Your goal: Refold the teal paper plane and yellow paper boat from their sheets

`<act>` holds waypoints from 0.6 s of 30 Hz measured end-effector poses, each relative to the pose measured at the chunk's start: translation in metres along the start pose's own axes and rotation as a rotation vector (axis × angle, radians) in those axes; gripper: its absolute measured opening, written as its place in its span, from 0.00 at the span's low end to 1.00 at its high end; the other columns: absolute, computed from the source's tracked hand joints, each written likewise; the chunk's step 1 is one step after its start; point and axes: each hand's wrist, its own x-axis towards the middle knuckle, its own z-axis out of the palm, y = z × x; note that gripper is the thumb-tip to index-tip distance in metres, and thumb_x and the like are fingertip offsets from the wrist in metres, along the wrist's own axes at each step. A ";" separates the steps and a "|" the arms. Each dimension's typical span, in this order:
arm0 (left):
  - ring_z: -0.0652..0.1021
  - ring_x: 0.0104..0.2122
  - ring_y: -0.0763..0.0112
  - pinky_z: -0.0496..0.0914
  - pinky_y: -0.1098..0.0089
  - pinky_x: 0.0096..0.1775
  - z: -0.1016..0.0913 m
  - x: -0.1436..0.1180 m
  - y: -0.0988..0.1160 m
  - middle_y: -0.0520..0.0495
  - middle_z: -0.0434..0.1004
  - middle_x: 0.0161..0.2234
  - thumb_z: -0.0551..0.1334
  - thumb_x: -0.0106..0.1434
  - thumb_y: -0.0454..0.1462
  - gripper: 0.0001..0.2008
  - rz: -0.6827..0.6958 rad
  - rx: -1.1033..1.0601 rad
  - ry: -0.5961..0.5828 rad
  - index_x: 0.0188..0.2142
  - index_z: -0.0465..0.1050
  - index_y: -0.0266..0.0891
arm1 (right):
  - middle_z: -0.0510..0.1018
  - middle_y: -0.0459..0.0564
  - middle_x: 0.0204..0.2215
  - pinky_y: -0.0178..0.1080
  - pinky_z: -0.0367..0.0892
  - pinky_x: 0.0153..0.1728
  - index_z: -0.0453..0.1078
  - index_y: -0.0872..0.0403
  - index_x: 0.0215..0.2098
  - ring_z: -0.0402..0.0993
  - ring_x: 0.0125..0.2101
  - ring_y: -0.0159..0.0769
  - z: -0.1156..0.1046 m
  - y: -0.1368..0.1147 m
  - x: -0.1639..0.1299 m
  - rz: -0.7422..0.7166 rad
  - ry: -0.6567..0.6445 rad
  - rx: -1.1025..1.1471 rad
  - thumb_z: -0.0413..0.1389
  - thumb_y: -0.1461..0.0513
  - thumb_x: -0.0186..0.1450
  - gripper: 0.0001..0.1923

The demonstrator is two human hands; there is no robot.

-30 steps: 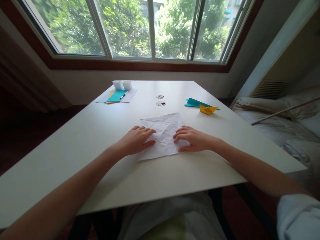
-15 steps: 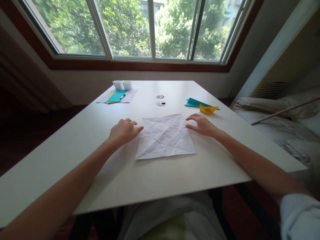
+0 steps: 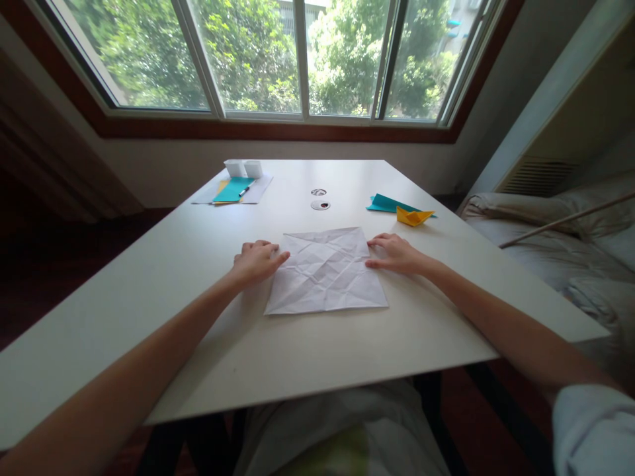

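Observation:
A creased white sheet of paper [image 3: 325, 274] lies almost flat on the table in front of me, with crossing fold lines all over it. At its left edge is my left hand [image 3: 260, 260], open, its thumb reaching onto the paper and its other fingers partly hidden behind. My right hand [image 3: 395, 253] touches the opposite edge, open as well, with a gap between thumb and forefinger. Neither hand is visibly closed around the paper.
Beyond my right hand sit a yellow folded paper boat [image 3: 414, 216] and a teal folded paper piece [image 3: 389, 203]. At the far left, teal paper [image 3: 235, 190], a pen [image 3: 246, 189] and white folded paper boxes [image 3: 253, 169] rest together. Two round table inserts [image 3: 320, 205] lie mid-table.
Both hands have moved in to the paper's side edges, the left one rightward and the right one slightly down and left. The sheet has shifted very slightly.

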 end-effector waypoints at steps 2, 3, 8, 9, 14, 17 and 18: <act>0.60 0.56 0.46 0.57 0.52 0.53 0.002 0.002 0.000 0.45 0.64 0.56 0.49 0.58 0.54 0.27 -0.011 -0.057 -0.005 0.48 0.72 0.44 | 0.69 0.56 0.50 0.45 0.61 0.49 0.67 0.53 0.51 0.67 0.48 0.47 0.001 0.000 0.000 0.001 -0.001 0.007 0.53 0.43 0.57 0.31; 0.59 0.56 0.47 0.56 0.52 0.53 0.003 0.002 0.000 0.46 0.64 0.56 0.49 0.58 0.53 0.26 -0.018 -0.090 0.006 0.48 0.72 0.45 | 0.69 0.56 0.50 0.45 0.61 0.49 0.67 0.53 0.51 0.67 0.48 0.47 0.001 0.001 0.000 0.001 -0.002 0.008 0.53 0.44 0.57 0.31; 0.62 0.55 0.51 0.57 0.55 0.53 0.001 0.001 0.001 0.43 0.68 0.53 0.54 0.57 0.50 0.25 -0.037 -0.365 0.050 0.51 0.68 0.41 | 0.69 0.57 0.50 0.47 0.61 0.49 0.67 0.54 0.50 0.66 0.48 0.48 0.003 0.002 0.000 -0.003 0.012 0.032 0.54 0.44 0.56 0.30; 0.66 0.52 0.53 0.61 0.57 0.51 -0.001 0.000 0.002 0.41 0.70 0.51 0.55 0.56 0.49 0.26 -0.021 -0.471 0.033 0.51 0.67 0.40 | 0.69 0.58 0.50 0.48 0.61 0.49 0.67 0.55 0.50 0.66 0.48 0.48 0.003 0.001 0.001 -0.002 0.018 0.053 0.55 0.45 0.56 0.30; 0.77 0.32 0.63 0.70 0.63 0.35 -0.014 -0.008 0.005 0.45 0.77 0.33 0.67 0.47 0.39 0.43 0.018 -1.009 -0.152 0.60 0.51 0.36 | 0.71 0.55 0.48 0.47 0.63 0.48 0.65 0.54 0.48 0.68 0.48 0.45 0.002 -0.001 0.000 0.024 0.062 0.264 0.61 0.53 0.52 0.27; 0.78 0.31 0.66 0.70 0.64 0.37 -0.017 -0.011 0.007 0.48 0.78 0.30 0.67 0.44 0.31 0.51 -0.022 -1.146 -0.162 0.63 0.39 0.35 | 0.74 0.53 0.42 0.44 0.67 0.43 0.62 0.54 0.48 0.71 0.43 0.41 0.002 -0.003 -0.001 0.064 0.082 0.418 0.63 0.57 0.50 0.29; 0.78 0.32 0.66 0.70 0.63 0.38 -0.017 -0.011 0.007 0.47 0.78 0.30 0.67 0.44 0.30 0.51 -0.021 -1.168 -0.163 0.63 0.38 0.35 | 0.74 0.52 0.40 0.42 0.68 0.41 0.60 0.54 0.49 0.72 0.41 0.40 0.002 -0.003 -0.001 0.079 0.083 0.458 0.63 0.59 0.50 0.29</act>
